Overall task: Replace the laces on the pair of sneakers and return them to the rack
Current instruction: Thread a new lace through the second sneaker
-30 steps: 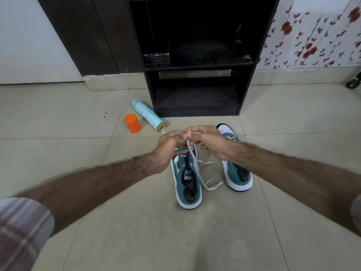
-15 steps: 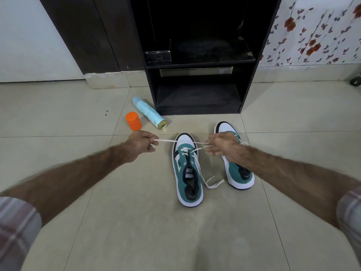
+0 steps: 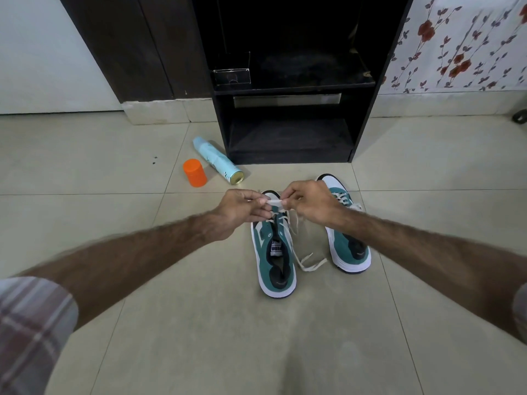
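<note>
Two bare forearms reach forward from plaid sleeves [image 3: 31,329] over the tiled floor [image 3: 85,223] and converge above the toe of the left sneaker [image 3: 274,252], with the dark rack [image 3: 288,89] standing open straight ahead against the wall. Both arms are nearly straight, angled inward so the hands almost meet. The pair of teal-and-white sneakers sits on the floor in front of the rack, toes pointing toward it; the right sneaker [image 3: 346,240] lies just beside the left one, slightly farther forward. The left hand [image 3: 242,210] is turned knuckles-up with fingers curled, pinching a short flat stretch of the white lace [image 3: 299,246] between thumb and forefinger. The right hand [image 3: 309,202] mirrors it, fingers bent, pinching the same stretch from the other side, so the fingertips are nearly touching. From there the lace drops through the left sneaker's upper eyelets, and its loose ends trail on the floor between the two shoes. A light blue can [image 3: 218,161] lies on its side left of the rack, with an orange cap [image 3: 195,172] upright just beside it.
</note>
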